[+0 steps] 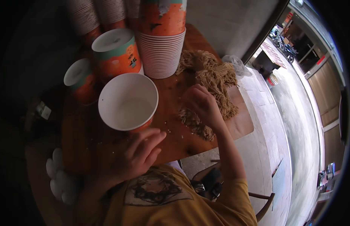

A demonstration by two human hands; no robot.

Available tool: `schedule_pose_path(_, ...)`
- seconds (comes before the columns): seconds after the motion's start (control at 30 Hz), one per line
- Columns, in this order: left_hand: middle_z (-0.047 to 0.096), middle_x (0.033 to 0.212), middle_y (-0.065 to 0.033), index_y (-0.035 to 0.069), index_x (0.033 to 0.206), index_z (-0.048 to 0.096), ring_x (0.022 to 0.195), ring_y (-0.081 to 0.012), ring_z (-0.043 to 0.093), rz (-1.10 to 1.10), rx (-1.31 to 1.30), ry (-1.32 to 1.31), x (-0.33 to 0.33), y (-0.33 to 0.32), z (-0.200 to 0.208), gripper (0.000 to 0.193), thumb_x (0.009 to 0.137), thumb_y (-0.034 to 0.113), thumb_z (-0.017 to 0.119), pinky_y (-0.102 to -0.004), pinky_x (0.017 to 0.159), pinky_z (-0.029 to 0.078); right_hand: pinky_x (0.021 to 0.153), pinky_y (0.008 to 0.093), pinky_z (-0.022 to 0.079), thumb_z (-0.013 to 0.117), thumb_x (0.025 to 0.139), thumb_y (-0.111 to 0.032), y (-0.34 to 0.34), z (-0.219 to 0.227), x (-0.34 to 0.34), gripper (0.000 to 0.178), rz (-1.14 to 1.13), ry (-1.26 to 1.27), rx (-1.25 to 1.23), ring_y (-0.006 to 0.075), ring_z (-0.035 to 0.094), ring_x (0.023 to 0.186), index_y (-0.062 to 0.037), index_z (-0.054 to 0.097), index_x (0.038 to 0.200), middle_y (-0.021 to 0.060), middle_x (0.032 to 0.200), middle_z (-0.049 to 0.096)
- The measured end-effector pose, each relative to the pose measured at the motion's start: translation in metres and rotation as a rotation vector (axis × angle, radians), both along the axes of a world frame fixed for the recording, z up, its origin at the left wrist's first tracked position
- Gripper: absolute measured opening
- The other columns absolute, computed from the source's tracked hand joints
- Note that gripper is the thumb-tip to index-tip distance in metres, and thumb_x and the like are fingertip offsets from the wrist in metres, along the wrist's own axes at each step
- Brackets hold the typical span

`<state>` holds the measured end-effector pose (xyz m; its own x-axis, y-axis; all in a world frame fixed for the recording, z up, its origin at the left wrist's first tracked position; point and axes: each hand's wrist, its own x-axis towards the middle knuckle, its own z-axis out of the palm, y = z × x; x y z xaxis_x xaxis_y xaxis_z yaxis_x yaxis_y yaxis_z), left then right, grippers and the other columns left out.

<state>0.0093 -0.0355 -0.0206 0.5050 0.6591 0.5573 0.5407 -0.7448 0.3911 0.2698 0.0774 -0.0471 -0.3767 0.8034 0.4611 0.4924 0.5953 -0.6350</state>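
Note:
A white-lined paper tub (128,101) with an orange outside stands upright on the wooden table in front of me, its mouth facing up and nothing visible inside. Just below its near rim is my left hand (144,152), slightly blurred, with fingers stretched and thumb apart. Over the near left edge of a pile of tan, stringy bundles that look like dried noodles (216,77), my right hand (202,103) has its fingers curled together. Its palm side is turned away, so whatever it may hold is hidden.
Behind the tub rises a tall stack of paper tubs (161,54). Two lidded orange-and-green tubs (116,51) (81,77) stand at left. Crumbs dot the wooden table (175,145). A clear plastic bag (237,64) lies at the far right, and several white rounded objects (59,175) sit lower left.

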Motion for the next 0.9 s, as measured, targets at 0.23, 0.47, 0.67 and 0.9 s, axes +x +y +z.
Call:
schedule_pose_path(0.23,0.065,0.102,-0.0088,0.002,0.124,0.057,0.076,-0.0136,0.066,0.026,-0.793,-0.691,0.019,0.001,-0.008,0.029,0.096,0.01,0.059,-0.0256,0.063,0.052,0.074,0.0342,0.049,0.072,0.081,-0.002,-0.072,0.039,-0.053,0.012,0.257,0.145,0.055,0.0258,0.059,0.087,-0.0028,0.064,0.09,0.01,0.093,0.058)
schedule_pose_path(0.47,0.06,0.066,-0.0034,0.002,0.101,0.057,0.058,-0.0105,0.06,0.052,-0.931,-0.349,-0.014,-0.022,-0.004,0.013,0.101,0.014,0.052,-0.0268,0.054,0.048,0.073,0.0369,0.051,0.068,0.083,-0.001,-0.091,0.014,-0.063,0.016,0.285,0.121,-0.104,0.0294,0.06,0.087,-0.0025,0.062,0.098,0.0118,0.093,0.056)
schedule_pose_path(0.67,0.062,0.068,-0.0118,0.004,0.099,0.055,0.061,-0.0262,0.065,0.123,-0.751,-0.244,-0.032,-0.026,-0.009,0.009,0.099,0.013,0.054,-0.0358,0.055,0.05,0.062,0.0381,0.053,0.069,0.083,-0.006,-0.096,0.008,-0.087,0.017,0.319,0.135,-0.208,0.0297,0.063,0.072,-0.0021,0.062,0.098,0.013,0.091,0.057)
schedule_pose_path(0.9,0.064,0.073,-0.0111,0.001,0.092,0.059,0.064,-0.0246,0.066,0.103,-0.571,-0.077,-0.049,-0.023,-0.001,0.011,0.096,0.011,0.058,-0.0344,0.056,0.05,0.055,0.0349,0.048,0.071,0.082,-0.003,-0.096,0.002,-0.097,0.018,0.299,0.066,-0.014,0.0246,0.059,0.063,-0.0063,0.068,0.1,0.0077,0.073,0.057)
